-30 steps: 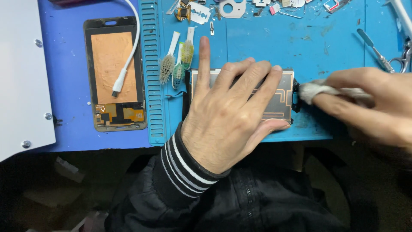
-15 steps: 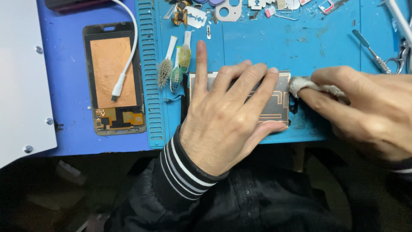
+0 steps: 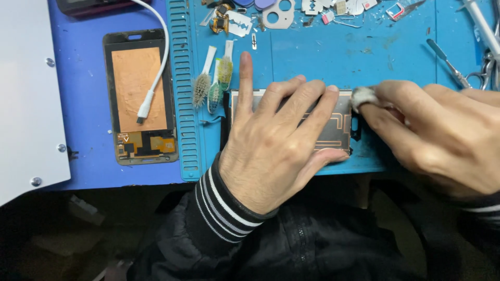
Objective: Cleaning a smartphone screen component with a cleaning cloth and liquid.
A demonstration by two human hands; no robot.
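My left hand [image 3: 276, 145] lies flat, fingers spread, on a grey metal phone screen panel [image 3: 344, 122] that rests on the blue work mat [image 3: 323, 62]. It presses the panel down and covers most of it. My right hand [image 3: 442, 135] pinches a small wad of greyish white cloth [image 3: 363, 97] against the panel's upper right corner. A black flex strip sticks out at the panel's right edge.
A second phone panel with a copper sheet [image 3: 138, 96] lies at the left, a white cable plug [image 3: 147, 106] on it. Three small brushes [image 3: 213, 83] lie beside my left hand. Tweezers [image 3: 447, 63], a razor blade and small parts litter the mat's far side. A white plate [image 3: 26, 93] is far left.
My right hand has moved the cloth wad leftward, from off the panel's right end onto its upper right corner. My left hand has stayed pressed on the panel.
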